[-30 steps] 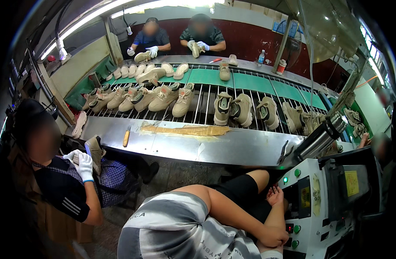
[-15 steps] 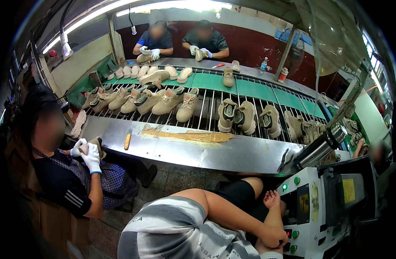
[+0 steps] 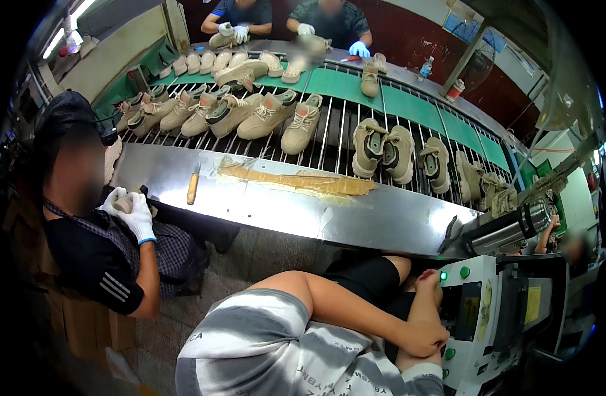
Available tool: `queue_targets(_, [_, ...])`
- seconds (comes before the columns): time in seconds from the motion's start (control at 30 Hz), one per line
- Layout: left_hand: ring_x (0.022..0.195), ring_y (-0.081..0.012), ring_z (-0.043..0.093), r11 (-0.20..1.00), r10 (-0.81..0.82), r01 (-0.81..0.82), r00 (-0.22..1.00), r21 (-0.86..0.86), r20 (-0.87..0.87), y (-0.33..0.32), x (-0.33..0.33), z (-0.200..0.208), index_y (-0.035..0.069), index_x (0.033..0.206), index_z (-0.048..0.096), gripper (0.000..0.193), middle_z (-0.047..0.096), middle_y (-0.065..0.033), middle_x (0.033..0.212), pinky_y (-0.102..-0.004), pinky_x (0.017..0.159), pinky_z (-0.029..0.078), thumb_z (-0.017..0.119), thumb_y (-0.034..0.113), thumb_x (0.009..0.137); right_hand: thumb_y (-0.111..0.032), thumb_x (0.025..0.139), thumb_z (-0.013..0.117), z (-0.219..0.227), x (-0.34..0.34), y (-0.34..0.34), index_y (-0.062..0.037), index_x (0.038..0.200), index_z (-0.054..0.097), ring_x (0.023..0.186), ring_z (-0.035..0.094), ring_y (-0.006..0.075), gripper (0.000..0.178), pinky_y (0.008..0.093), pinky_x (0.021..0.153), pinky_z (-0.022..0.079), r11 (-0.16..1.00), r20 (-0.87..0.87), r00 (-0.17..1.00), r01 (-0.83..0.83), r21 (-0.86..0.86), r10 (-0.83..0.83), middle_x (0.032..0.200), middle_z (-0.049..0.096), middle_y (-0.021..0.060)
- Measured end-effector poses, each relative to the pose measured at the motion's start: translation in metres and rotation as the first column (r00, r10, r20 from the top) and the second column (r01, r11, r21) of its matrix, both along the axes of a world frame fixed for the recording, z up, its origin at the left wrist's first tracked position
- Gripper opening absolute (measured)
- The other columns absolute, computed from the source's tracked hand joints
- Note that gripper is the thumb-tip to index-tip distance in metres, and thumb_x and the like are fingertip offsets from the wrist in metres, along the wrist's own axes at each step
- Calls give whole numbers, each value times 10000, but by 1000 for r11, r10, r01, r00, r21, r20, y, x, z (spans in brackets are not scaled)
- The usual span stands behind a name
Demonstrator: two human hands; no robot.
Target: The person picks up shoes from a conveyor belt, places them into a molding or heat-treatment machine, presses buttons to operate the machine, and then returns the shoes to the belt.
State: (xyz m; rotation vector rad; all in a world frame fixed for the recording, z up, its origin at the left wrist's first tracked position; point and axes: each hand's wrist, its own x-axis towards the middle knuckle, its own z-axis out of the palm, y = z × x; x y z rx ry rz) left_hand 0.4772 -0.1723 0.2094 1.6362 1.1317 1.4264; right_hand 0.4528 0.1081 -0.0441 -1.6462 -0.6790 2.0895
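Note:
My left arm reaches across my body, and my left hand lies curled on my right forearm near the elbow, fingers closed against it. My bent right arm points away from me, with my right hand raised beside a white control box with green buttons. Its fingers look loosely bent and partly foreshortened, with nothing visible in them. Beyond lies the metal ledge of a roller conveyor. Beige lace-up shoes stand on its rods. No shoe is near my hands.
A tan-handled tool and brown tape are on the ledge. A steel flask leans at its right end. At left, a gloved co-worker handles a shoe part. Two more people work across the conveyor, beyond pale soles.
The view has tilted downward. My right hand has moved up toward the box's lit green button, its palm less exposed. My left hand stays at my right forearm. One person opposite has spread their hands apart.

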Motion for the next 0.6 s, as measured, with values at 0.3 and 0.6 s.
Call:
queue_targets(0.3, [836,-384,527,999,37,-37,999,10,-6,-35,-79,11,20,824,520,139,551,-195,886,-440,730,425,502,96,709,-207,787,550,114,-168,-47,73,852,641,729,584,267,301,369,696,473,541,71,899,194,819,-431,848,659,148])
queue_targets(0.6, [774,-380,540,787,612,-616,787,40,80,-105,-165,13,19,795,484,152,539,-181,820,-448,675,441,528,90,668,-178,787,627,104,-379,-231,-34,895,634,650,557,158,181,308,628,461,34,285,799,-356,934,530,680,590,36])
